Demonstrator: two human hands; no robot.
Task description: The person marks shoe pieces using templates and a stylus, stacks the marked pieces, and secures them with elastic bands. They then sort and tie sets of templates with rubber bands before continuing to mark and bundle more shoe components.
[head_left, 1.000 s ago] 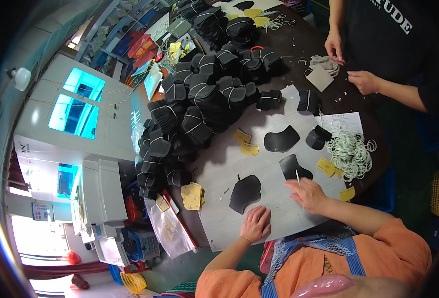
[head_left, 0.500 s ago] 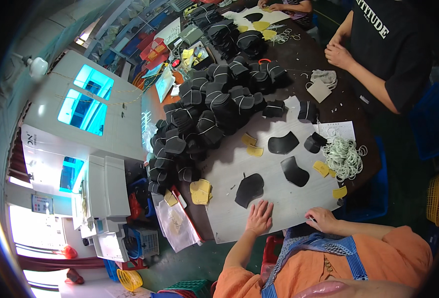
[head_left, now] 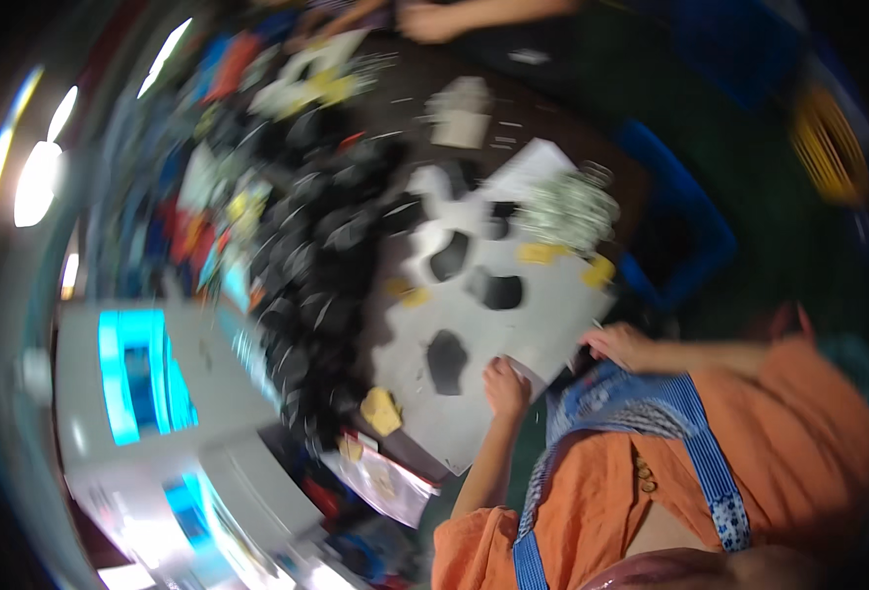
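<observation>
Head view is blurry. On the left sits a big pile of black pieces (head_left: 306,256). Next comes the grey sheet (head_left: 513,324) with three black pieces on it. The left hand (head_left: 506,385) rests flat on its near edge, holding nothing. The right hand (head_left: 619,344) touches its right edge; its grip is too blurry to tell.

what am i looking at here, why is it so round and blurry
The picture comes from a wide fisheye camera worn on a person's head, looking down, so edges bend; the blur hides fine detail. Both bare hands rest at the near edge of a grey sheet on the table: left hand, right hand. Neither clearly holds anything. On the sheet lie black cut pieces. A heap of black parts sits to the left, and a pale bundle of cords farther back. Another person's hand shows at the top.
</observation>
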